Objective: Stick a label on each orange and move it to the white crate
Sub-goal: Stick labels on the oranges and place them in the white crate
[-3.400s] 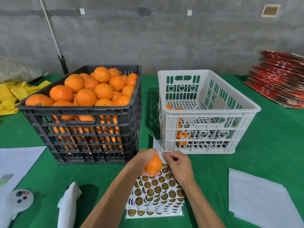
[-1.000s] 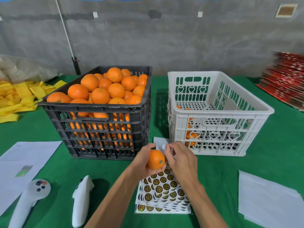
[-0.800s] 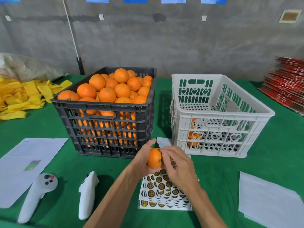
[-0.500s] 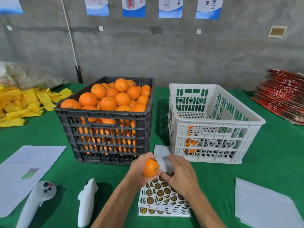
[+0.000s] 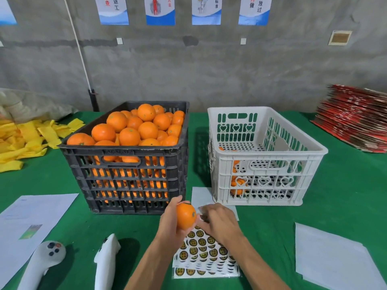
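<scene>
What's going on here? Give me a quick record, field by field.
Left hand: holds an orange
Label: small dark sticker visible on the orange's right side
Right hand: beside the orange, over the sticker sheet; fingertips blurred
Black crate: heaped with oranges
White crate: a few oranges in its left part
Table: green cloth
</scene>
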Tool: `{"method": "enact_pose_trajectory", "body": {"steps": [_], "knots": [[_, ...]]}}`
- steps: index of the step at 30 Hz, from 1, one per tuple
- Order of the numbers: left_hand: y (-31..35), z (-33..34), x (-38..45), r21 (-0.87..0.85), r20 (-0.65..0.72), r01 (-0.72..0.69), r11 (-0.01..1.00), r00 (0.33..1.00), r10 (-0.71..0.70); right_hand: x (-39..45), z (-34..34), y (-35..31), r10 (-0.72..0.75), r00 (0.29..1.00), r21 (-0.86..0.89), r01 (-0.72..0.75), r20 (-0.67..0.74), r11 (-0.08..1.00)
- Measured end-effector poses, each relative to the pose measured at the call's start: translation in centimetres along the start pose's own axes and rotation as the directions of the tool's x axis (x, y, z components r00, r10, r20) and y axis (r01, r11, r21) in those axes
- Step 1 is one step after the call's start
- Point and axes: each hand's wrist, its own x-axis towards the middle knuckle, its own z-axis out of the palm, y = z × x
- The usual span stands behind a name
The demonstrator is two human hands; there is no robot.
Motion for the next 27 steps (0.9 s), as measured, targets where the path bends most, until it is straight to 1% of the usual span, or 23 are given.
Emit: {"method": "enact_pose_trajectory", "body": {"steps": [2, 3, 4, 5, 6, 8, 9, 10, 11, 13, 15, 16, 18, 19, 20, 22, 23, 24, 25, 27], "knots": [[0.4, -0.4, -0.4, -0.019, 0.031, -0.017, 1.000, 0.999, 0.018, 0.5, 0.2, 0.3, -0.019, 1.000, -0.093, 0.021, 0.020, 0.995], [0.6, -0.6, -0.5, -0.042, 0.041, -0.033, 0.999, 0.999, 0.035, 0.7, 0.2, 0.3, -0.029, 0.999, -0.103, 0.030, 0.017, 0.994], [0.9, -0.8, -0.7, -0.058, 0.050, -0.051, 0.997, 0.997, 0.054, 0.8, 0.3, 0.2, -0.024, 1.000, -0.077, 0.023, 0.000, 0.997], [1.2, -0.9, -0.8, -0.061, 0.062, -0.067, 0.996, 0.996, 0.071, 0.9, 0.5, 0.3, 0.008, 1.000, -0.032, -0.009, -0.021, 0.999], [1.4, -1.1, -0.9, -0.056, 0.072, -0.077, 0.996, 0.994, 0.081, 1.0, 0.6, 0.4, 0.069, 0.997, 0.043, -0.068, -0.039, 0.997], [1.7, -1.3, -1.4, -0.029, 0.108, -0.087, 0.996, 0.990, 0.089, 1.1, 0.4, 0.8, 0.213, 0.976, 0.237, -0.196, -0.046, 0.951], [1.8, -1.2, -1.7, -0.001, 0.143, -0.097, 0.995, 0.985, 0.096, 1.1, 0.1, 0.9, 0.258, 0.964, 0.322, -0.226, -0.061, 0.919], [1.9, -1.1, -2.3, 0.028, 0.180, -0.103, 0.994, 0.979, 0.097, 1.0, -0.5, 1.1, 0.277, 0.954, 0.382, -0.216, -0.112, 0.899], [2.0, -0.9, -2.8, 0.059, 0.217, -0.110, 0.992, 0.972, 0.094, 0.8, -1.3, 1.3, 0.271, 0.940, 0.405, -0.170, -0.207, 0.898], [2.1, -0.1, -4.0, 0.147, 0.301, -0.153, 0.977, 0.948, 0.104, -0.4, -2.8, 1.9, 0.254, 0.877, 0.395, -0.081, -0.409, 0.915], [2.2, 1.7, -5.4, 0.265, 0.387, -0.247, 0.932, 0.913, 0.132, -2.7, -4.0, 3.0, 0.307, 0.796, 0.432, -0.064, -0.522, 0.900], [2.2, 2.8, -5.9, 0.300, 0.414, -0.293, 0.908, 0.897, 0.153, -4.1, -4.4, 3.7, 0.387, 0.750, 0.509, -0.078, -0.537, 0.857], [2.4, 5.4, -6.8, 0.343, 0.463, -0.400, 0.850, 0.859, 0.218, -6.7, -5.6, 5.4, 0.601, 0.629, 0.723, -0.087, -0.493, 0.685], [2.6, 6.9, -7.0, 0.367, 0.495, -0.491, 0.790, 0.822, 0.280, -7.7, -6.2, 6.4, 0.677, 0.570, 0.784, -0.089, -0.465, 0.614], [2.9, 8.5, -7.1, 0.402, 0.535, -0.601, 0.691, 0.767, 0.355, -8.4, -6.7, 7.4, 0.722, 0.531, 0.807, -0.115, -0.443, 0.579], [3.3, 12.2, -6.9, 0.448, 0.604, -0.787, 0.425, 0.617, 0.505, -9.3, -7.4, 9.3, 0.777, 0.505, 0.812, -0.224, -0.376, 0.539], [3.4, 14.2, -6.5, 0.455, 0.631, -0.837, 0.305, 0.545, 0.553, -9.5, -7.4, 10.0, 0.807, 0.492, 0.820, -0.275, -0.328, 0.502], [3.4, 16.2, -5.8, 0.461, 0.656, -0.863, 0.206, 0.488, 0.575, -9.7, -7.4, 10.6, 0.831, 0.480, 0.828, -0.316, -0.282, 0.464], [3.3, 18.1, -5.1, 0.475, 0.679, -0.870, 0.130, 0.457, 0.574, -9.8, -7.3, 11.2, 0.848, 0.473, 0.829, -0.355, -0.238, 0.431], [3.0, 21.2, -3.5, 0.519, 0.714, -0.855, 0.004, 0.435, 0.549, -10.2, -6.8, 12.4, 0.873, 0.461, 0.815, -0.437, -0.162, 0.382]]}}
